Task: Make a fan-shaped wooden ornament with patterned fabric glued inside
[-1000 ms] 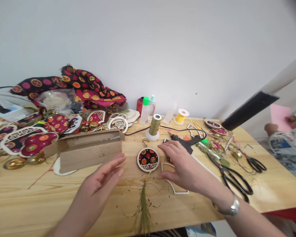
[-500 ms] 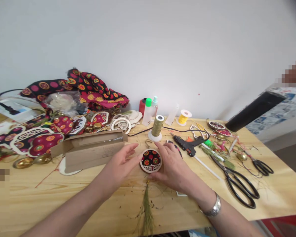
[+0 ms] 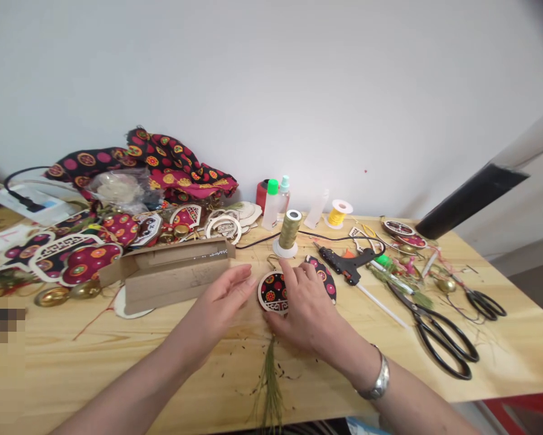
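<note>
The round ornament (image 3: 271, 291) lies flat on the table (image 3: 117, 362), right between my two grips. My left grip (image 3: 223, 299) is spread, fingers long and loose, and its fingertips just touch the ornament's left rim. My right grip (image 3: 305, 305) lies over the ornament's right half, forefinger stretched along the top and thumb down by the lower rim. I cannot tell whether it is pinching the piece or only resting on it.

By the look of it the ornament is well along. The patterned black and red cloth already sits inside the pale wooden ring, a fretwork bar crosses its lower part, and the green tassel (image 3: 270, 386) trails from the bottom edge towards me. I cannot see the ornament's right side under my fingers, so I can't judge whether anything there is unfinished.

A second piece of the same cloth (image 3: 326, 279) lies loose just past my right grip's fingertips. I'd guess it is not yet set into anything.

Beyond that grip stands the spool of olive thread (image 3: 290, 232), and the black glue gun (image 3: 348, 263) lies a little to its right, its cord running back along the table. The big scissors (image 3: 443, 341) are well off to the right. An open cardboard box (image 3: 176, 275) sits just beyond my left grip, with more cloth-filled pieces heaped further left of it.
</note>
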Tool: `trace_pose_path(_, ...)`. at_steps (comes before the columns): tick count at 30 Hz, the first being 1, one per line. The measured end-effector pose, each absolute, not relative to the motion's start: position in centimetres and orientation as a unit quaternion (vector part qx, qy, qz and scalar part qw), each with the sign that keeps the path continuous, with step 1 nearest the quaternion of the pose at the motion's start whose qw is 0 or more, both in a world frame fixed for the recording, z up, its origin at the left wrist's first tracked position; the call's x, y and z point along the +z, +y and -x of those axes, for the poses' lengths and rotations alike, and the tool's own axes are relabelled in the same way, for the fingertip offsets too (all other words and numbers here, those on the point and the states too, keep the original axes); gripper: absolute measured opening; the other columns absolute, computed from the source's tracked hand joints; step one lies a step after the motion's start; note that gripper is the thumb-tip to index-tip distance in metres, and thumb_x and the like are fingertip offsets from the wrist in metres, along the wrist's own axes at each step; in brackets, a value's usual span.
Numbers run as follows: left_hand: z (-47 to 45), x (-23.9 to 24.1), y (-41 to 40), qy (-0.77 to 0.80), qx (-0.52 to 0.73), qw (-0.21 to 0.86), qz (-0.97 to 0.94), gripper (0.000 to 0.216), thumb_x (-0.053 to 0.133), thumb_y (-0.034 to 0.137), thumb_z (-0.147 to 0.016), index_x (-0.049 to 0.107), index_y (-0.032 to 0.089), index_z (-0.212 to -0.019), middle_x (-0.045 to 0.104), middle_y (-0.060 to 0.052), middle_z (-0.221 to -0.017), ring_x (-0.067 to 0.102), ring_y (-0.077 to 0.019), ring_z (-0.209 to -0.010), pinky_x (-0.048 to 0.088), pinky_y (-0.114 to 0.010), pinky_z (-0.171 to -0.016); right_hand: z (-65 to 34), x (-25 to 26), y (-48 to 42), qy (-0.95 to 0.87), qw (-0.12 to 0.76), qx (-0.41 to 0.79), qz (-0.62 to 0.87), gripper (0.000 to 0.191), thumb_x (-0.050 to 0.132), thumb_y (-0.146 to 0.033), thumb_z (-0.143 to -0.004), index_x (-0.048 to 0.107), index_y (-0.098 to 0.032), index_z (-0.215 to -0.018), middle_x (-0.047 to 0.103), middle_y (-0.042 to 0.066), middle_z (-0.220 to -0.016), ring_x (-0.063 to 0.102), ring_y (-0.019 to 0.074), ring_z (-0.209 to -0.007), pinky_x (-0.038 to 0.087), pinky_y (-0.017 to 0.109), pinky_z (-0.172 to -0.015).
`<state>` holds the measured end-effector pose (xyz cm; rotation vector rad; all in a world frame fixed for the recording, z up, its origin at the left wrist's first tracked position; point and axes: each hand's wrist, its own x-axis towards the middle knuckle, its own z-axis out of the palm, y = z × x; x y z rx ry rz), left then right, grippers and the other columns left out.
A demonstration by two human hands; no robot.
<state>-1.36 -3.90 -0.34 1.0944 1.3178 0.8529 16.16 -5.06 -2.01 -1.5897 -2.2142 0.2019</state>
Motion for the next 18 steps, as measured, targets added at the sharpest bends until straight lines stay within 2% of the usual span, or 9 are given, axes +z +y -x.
trace_pose_path(4, 1.7, -0.8, -4.4, 0.560, 0.396, 0.573, -0.448, 0.054, 0.067, 0.048, -0.079, 0.060, 0.018, -0.122, 0.053, -0.012, -0.141, 0.047, -0.0288, -0.129, 0.035, -0.040, -0.107, -16.3, -1.7, -5.3, -0.790, 0.219, 0.073, 0.569, 0.075, 0.062, -0.034, -0.074, 0.037, -0.005, -0.139, 0.058, 0.019, -0.104, 0.045, 0.0354, -0.103, 0.042, 0.054, -0.092)
trace_pose_path(7, 1.7, -0.9, -4.5, 0.524, 0.429, 0.615, -0.404, 0.051, 0.071, 0.044, -0.078, 0.062, 0.017, -0.120, 0.059, -0.012, -0.135, 0.052, -0.0273, -0.125, 0.040, -0.038, -0.105, -16.4, -0.8, -5.6, -0.786, 0.260, 0.065, 0.556, 0.077, 0.063, -0.034, -0.075, 0.033, -0.010, -0.141, 0.057, 0.018, -0.108, 0.045, 0.0361, -0.106, 0.042, 0.054, -0.092)
trace_pose_path(11, 1.2, -0.3, -4.4, 0.406, 0.392, 0.740, -0.366, 0.036, 0.067, 0.037, -0.083, 0.069, 0.014, -0.111, 0.072, -0.013, -0.113, 0.067, -0.0249, -0.101, 0.052, -0.034, -0.085, -16.2, 0.7, -6.1, -0.796, 0.283, 0.075, 0.530, 0.079, 0.065, -0.033, -0.076, 0.029, -0.013, -0.143, 0.054, 0.018, -0.119, 0.044, 0.0358, -0.112, 0.040, 0.057, -0.096)
trace_pose_path(14, 0.9, 0.1, -4.2, 0.395, 0.375, 0.764, -0.347, 0.030, 0.069, 0.034, -0.082, 0.073, 0.014, -0.104, 0.077, -0.011, -0.096, 0.071, -0.0205, -0.079, 0.055, -0.028, -0.068, -16.0, 1.4, -6.3, -0.795, 0.288, 0.093, 0.525, 0.083, 0.069, -0.035, -0.073, 0.030, -0.014, -0.143, 0.054, 0.017, -0.122, 0.043, 0.0359, -0.115, 0.039, 0.058, -0.098)
trace_pose_path(18, 0.9, 0.4, -4.3, 0.406, 0.377, 0.762, -0.334, 0.027, 0.071, 0.030, -0.080, 0.074, 0.014, -0.101, 0.077, -0.010, -0.090, 0.071, -0.0194, -0.072, 0.056, -0.028, -0.067, -17.0, 2.1, -6.2, -0.764, 0.317, 0.160, 0.539, 0.092, 0.076, -0.052, -0.065, 0.036, -0.019, -0.141, 0.052, 0.018, -0.129, 0.044, 0.0386, -0.119, 0.037, 0.060, -0.099)
